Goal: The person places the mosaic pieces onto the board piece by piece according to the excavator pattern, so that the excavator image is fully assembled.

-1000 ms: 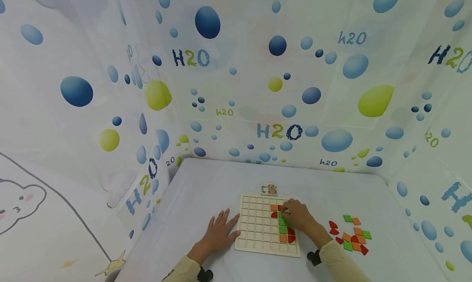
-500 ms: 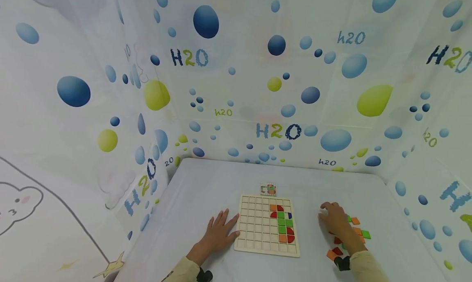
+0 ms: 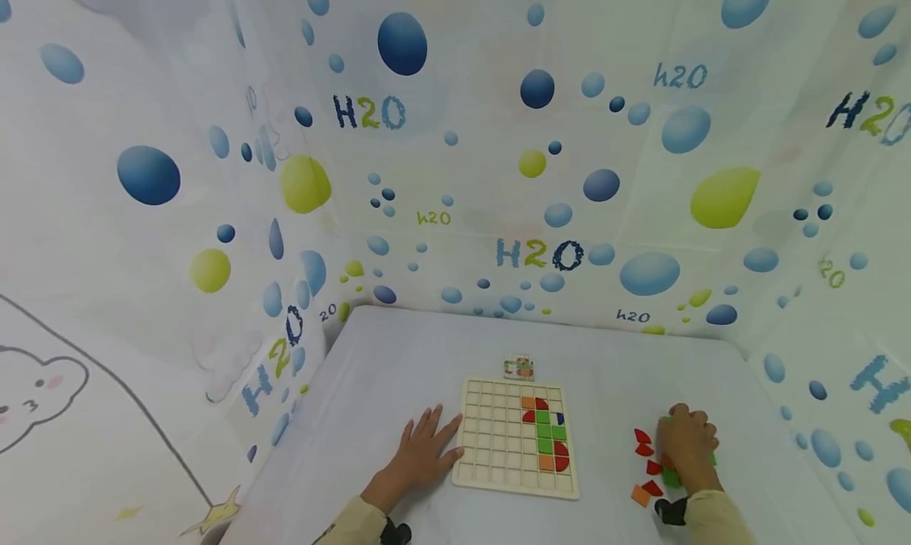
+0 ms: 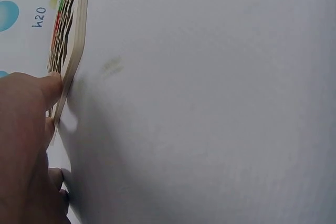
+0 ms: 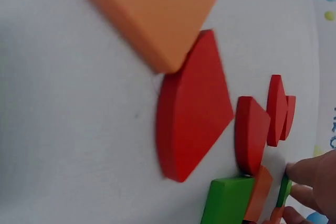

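**While the left hand (image 3: 423, 454) lies fanned at the board (image 3: 491, 454), the right hand (image 3: 689, 440) bends over loose tiles (image 3: 644, 450)**

The left hand's fingers are straight and spread, gripping nothing; thumb and fingertips touch the board's left edge. Well apart from it, the right hand has its fingers bent, touching a green tile (image 5: 284, 191); whether they pinch it, I cannot tell. Four red tiles lie left of that hand, the nearest touching an orange tile (image 3: 640, 495).

The board lies flat near the middle of the desk (image 3: 398, 355), with red, orange and green tiles and one dark blue piece (image 3: 560, 418) toward its right edge. A card (image 3: 518, 367) sits just beyond its far edge. The loose tiles are toward the desk's right edge. Beyond the white desk's far edge hang pale sheets (image 3: 463, 173) printed with blue and green drops and "H2O".
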A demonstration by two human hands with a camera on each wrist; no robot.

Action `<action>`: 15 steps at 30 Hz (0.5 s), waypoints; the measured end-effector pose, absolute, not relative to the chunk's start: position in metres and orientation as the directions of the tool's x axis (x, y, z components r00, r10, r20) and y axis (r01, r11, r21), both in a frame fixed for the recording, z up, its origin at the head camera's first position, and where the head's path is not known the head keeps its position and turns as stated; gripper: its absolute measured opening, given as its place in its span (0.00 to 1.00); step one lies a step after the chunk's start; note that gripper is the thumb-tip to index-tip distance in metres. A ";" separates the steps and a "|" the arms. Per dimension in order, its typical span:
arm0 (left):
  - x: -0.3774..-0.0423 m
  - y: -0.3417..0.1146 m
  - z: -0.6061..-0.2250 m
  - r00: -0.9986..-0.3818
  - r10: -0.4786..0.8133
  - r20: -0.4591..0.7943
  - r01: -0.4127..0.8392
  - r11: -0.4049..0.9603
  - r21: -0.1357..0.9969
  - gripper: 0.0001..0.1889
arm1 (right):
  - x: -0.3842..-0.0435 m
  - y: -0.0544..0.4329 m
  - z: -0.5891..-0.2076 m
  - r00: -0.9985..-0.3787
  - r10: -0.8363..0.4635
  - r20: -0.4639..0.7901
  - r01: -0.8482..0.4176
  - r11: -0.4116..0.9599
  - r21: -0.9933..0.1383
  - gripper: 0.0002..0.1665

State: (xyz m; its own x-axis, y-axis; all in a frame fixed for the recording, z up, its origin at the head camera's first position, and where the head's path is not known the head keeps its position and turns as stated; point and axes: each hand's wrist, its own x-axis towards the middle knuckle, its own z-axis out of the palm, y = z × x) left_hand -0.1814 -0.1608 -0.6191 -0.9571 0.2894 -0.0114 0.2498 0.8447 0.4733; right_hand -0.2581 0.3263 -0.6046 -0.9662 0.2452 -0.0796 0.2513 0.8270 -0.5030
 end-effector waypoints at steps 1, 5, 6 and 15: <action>-0.183 -0.161 -0.622 -0.958 0.287 -0.002 0.252 0.844 0.473 0.34 | -0.259 0.325 -0.605 -0.967 0.246 -0.070 0.247 0.826 -0.506 0.26; -0.187 -0.162 -0.632 -0.964 0.266 0.015 0.245 0.862 0.444 0.35 | -0.263 0.323 -0.604 -0.967 0.238 -0.093 0.251 0.815 -0.523 0.31; -0.187 -0.163 -0.633 -0.965 0.263 0.019 0.243 0.861 0.446 0.35 | -0.263 0.323 -0.604 -0.964 0.237 -0.117 0.263 0.806 -0.531 0.34; -0.183 -0.162 -0.619 -0.955 0.296 0.008 0.261 0.829 0.495 0.34 | -0.262 0.332 -0.599 -0.970 0.168 -0.178 0.239 0.800 -0.550 0.32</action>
